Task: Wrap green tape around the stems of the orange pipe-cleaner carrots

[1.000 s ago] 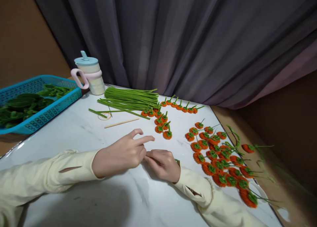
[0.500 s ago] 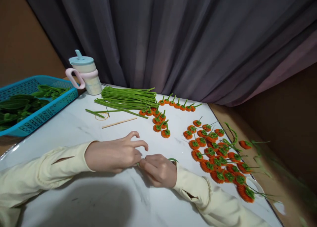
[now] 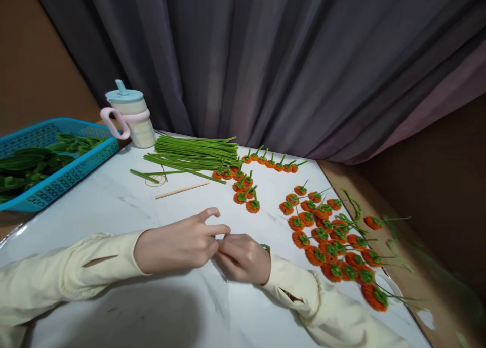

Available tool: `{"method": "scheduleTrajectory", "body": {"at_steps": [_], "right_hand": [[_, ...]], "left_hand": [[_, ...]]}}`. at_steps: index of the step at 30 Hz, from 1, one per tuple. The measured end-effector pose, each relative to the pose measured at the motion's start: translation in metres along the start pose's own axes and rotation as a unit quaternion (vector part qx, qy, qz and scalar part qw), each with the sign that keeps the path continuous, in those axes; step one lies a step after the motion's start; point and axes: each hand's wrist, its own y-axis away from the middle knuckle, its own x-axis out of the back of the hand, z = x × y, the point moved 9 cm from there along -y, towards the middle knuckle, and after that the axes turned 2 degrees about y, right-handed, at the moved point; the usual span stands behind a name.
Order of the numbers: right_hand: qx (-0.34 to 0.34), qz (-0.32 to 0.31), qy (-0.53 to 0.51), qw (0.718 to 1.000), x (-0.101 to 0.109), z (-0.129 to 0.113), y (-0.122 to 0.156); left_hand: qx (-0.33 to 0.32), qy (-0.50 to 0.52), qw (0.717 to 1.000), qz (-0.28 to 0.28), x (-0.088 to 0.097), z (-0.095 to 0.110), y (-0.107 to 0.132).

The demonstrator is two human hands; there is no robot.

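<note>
My left hand and my right hand meet over the front middle of the white table, fingertips against fingertips. Both pinch a thin green pipe cleaner, mostly hidden by the fingers; a short bit of the green pipe cleaner shows by my right wrist. Two fingers of my left hand are raised and bent. Beyond the hands lie a wooden stick and a bundle of green pipe cleaners. Small fuzzy orange fruits with green stems stand beside the bundle.
Many more orange fruits with green tops and thin wire tails crowd the table's right side. A blue basket of green leaf pieces sits at left. Near it stands a lidded cup with a pink handle. A grey curtain hangs behind.
My left hand has shifted slightly down and right, its raised fingers now closer to my right hand. The green bit between the fingertips is now hidden. The view has moved slightly.
</note>
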Motion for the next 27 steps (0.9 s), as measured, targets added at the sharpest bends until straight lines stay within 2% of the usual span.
{"method": "scheduleTrajectory", "body": {"at_steps": [4, 6, 11, 15, 19, 27], "right_hand": [[0.062, -0.001, 0.039, 0.997, -0.001, -0.01, 0.002], [0.072, 0.006, 0.053, 0.996, 0.0, -0.012, 0.002], [0.046, 0.0, 0.053, 0.998, -0.001, -0.009, 0.001], [0.018, -0.009, 0.024, 0.999, -0.001, -0.004, 0.001], [-0.003, 0.0, 0.005, 1.0, 0.002, -0.002, -0.001], [0.008, 0.001, 0.011, 1.0, 0.005, -0.002, -0.001]], "left_hand": [[-0.008, 0.054, 0.998, -0.027, -0.003, -0.003, 0.002], [-0.008, 0.076, 0.996, -0.048, -0.007, -0.005, 0.004], [0.027, 0.086, 0.994, -0.065, -0.008, -0.012, 0.007], [0.045, 0.066, 0.995, -0.051, -0.008, -0.013, 0.007], [0.028, 0.016, 0.999, -0.031, -0.007, -0.009, 0.006], [0.007, 0.028, 0.999, -0.028, -0.008, -0.007, 0.003]]}}
